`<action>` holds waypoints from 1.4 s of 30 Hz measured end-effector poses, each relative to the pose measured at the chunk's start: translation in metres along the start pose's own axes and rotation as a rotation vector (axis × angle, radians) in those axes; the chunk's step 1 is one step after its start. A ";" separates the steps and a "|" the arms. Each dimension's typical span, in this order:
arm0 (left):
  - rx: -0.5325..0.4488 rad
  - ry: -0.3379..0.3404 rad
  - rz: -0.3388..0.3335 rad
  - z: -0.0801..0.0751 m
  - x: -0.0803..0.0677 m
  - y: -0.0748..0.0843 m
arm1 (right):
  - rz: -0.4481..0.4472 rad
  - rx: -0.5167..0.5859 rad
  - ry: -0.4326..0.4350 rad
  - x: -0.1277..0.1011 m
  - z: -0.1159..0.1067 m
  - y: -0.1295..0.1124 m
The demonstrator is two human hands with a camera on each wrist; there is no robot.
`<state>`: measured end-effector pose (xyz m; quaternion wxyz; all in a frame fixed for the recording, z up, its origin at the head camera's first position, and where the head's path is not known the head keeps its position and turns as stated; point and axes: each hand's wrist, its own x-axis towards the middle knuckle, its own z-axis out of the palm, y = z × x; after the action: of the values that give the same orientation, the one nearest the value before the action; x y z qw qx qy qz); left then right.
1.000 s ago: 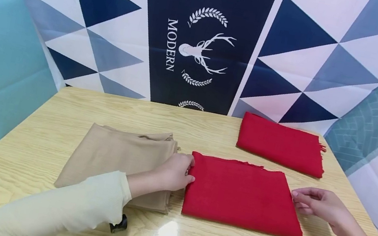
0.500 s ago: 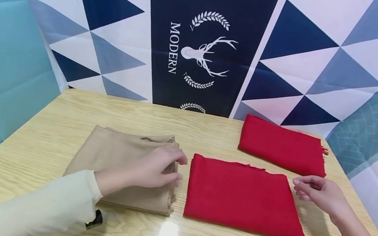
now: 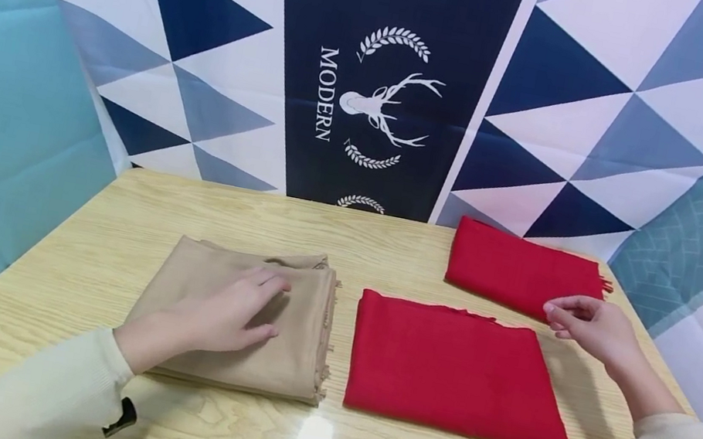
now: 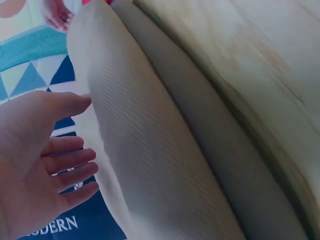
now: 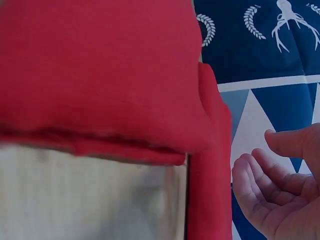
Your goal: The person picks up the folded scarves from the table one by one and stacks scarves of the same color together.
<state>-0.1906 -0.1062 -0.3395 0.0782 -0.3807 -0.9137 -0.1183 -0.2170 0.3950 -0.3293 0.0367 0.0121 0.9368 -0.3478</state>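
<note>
The head view looks forward and down from above the near edge of the worktop and takes in all of it, with the patterned backdrop behind. The left wrist view sits very close, low beside the beige cloth – also seen from the head. The right wrist view is close to the red cloths and faces the same backdrop.
</note>
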 end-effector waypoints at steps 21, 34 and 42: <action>-0.019 -0.171 -0.121 -0.016 -0.028 -0.031 | 0.108 -0.228 -0.052 0.064 -0.011 -0.020; 0.008 -0.287 -0.094 -0.010 -0.012 -0.030 | 0.074 -0.365 -0.148 0.090 -0.015 -0.021; 0.076 -0.295 -0.084 -0.013 -0.012 -0.029 | 0.093 -0.459 -0.206 0.105 -0.001 -0.028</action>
<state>-0.2025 -0.1375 -0.3346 -0.0473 -0.3523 -0.9342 -0.0297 -0.3234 0.3741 -0.3185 0.1495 0.0110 0.9810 -0.1235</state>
